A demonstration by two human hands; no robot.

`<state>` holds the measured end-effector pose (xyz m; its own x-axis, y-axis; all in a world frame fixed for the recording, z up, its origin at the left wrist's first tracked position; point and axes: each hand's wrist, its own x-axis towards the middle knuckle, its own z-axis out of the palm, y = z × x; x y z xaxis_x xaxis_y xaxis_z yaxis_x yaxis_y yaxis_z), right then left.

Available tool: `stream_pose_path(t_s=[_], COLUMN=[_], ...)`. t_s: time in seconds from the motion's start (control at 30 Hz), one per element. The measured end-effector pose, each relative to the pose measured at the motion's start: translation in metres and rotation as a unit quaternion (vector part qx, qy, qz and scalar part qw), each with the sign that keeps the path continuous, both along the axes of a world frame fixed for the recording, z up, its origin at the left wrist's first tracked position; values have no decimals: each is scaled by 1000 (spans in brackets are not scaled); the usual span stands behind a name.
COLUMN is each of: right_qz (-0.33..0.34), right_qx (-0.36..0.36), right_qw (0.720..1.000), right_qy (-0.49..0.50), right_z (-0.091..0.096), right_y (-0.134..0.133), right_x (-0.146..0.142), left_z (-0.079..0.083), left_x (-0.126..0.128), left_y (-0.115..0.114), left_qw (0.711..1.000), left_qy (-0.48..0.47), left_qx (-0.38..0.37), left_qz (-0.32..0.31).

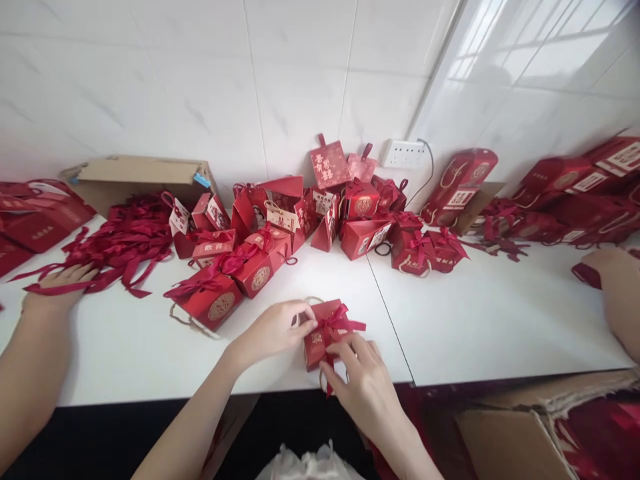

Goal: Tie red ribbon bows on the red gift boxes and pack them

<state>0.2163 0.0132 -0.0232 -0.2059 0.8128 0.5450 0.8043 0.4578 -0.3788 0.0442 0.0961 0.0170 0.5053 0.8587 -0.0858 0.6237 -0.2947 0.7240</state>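
Note:
A small red gift box [315,345] with gold print lies near the front edge of the white table, a red ribbon bow [334,323] tied across its top. My left hand [275,331] reaches in from the left, thumb and forefinger pinched on the left loop of the bow. From the front right, my right hand [364,370] has its thumb and fingers closed around a tail of the same ribbon, which hangs over the front of the box. Twisted cord handles show behind and in front of the box, partly hidden by my fingers.
Bow-tied red boxes [213,300] stand left of my hands, with more boxes [363,200] along the wall. Loose ribbons [125,237] spill from a cardboard box. Other people's hands rest at left [60,287] and right [613,293]. An open carton [510,443] sits below right.

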Motion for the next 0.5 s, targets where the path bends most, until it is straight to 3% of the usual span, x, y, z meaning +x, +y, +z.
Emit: stream_pose_path(t_s=[0.13,0.3,0.5], right_qz=[-9,-21,-6], right_qx=[-22,-115,-242], right_qw=[1000,989,929], right_qy=[8,93,279], right_z=[1,-2,-6], right_y=[-5,-16,-18], right_x=[2,3,0], left_z=[4,0,-16], left_x=[-5,4,25], left_y=[3,6,4], left_qw=[999,994,994], left_qy=[21,-7,-26], left_qx=[21,102,103], left_qz=[-11,-38,-21])
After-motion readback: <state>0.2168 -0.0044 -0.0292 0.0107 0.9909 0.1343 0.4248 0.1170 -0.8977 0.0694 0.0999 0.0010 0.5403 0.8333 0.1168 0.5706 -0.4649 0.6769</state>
